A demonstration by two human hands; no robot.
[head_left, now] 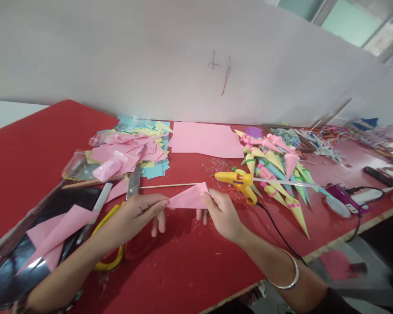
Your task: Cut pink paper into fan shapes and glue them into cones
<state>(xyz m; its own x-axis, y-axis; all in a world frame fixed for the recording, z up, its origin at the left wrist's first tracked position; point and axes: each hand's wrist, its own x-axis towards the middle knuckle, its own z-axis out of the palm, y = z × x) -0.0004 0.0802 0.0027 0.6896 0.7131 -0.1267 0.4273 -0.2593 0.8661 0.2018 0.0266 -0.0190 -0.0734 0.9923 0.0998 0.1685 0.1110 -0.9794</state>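
Observation:
A folded pink paper piece [187,198], tapering toward the left, is stretched between both hands above the red table. My left hand [140,213] pinches its narrow end between thumb and finger. At the wider right end, my right hand [221,213] grips the paper with the thumb on top. A thin stick [168,186] lies behind the paper. Beside my left forearm are yellow-handled scissors [109,261], partly hidden by that arm. A yellow glue gun [237,179] with a clear glue stick in its back lies to the right, beyond my right hand.
Paper cones [278,161] in several colours are heaped at right. Pink sheets [205,137] lie against the wall, with cut paper scraps [127,148] to their left. Pink cone-shaped paper [63,231] rests on a dark glossy surface. The glue gun's cord [281,235] crosses the table's front edge.

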